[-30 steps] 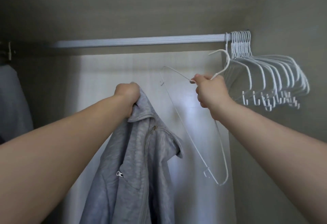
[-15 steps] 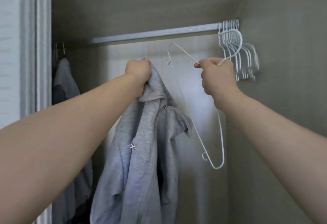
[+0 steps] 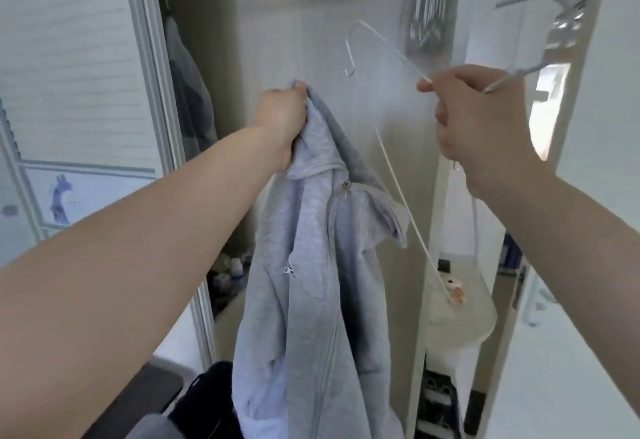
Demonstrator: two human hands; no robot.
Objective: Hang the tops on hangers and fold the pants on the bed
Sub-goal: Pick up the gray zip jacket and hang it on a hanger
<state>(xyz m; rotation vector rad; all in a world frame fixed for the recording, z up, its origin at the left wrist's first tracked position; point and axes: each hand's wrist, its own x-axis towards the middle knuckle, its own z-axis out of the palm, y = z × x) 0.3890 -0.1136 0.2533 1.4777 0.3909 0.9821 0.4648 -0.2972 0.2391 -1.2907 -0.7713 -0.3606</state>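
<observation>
My left hand [image 3: 280, 116] grips a grey zip-up hoodie [image 3: 318, 282] by its collar, and the garment hangs down in front of the open wardrobe. To its right, my right hand [image 3: 478, 119] holds a thin white wire hanger [image 3: 398, 192] near its neck. The hanger is tilted, one arm running down and right, its hook pointing up and right past my hand. Hanger and hoodie are apart. Several more white hangers [image 3: 424, 5] hang blurred on the rail at the top.
A grey garment [image 3: 187, 92] hangs at the wardrobe's left side behind a white door frame [image 3: 149, 92]. Dark clothes [image 3: 207, 400] lie at the bottom centre. A white panel edge [image 3: 433, 265] stands to the right of the wardrobe interior, with a bright room beyond it.
The view has pulled back and down from the rail. Both hands have come away from the wardrobe with the hoodie and the hanger, and the hanger has swung to the right.
</observation>
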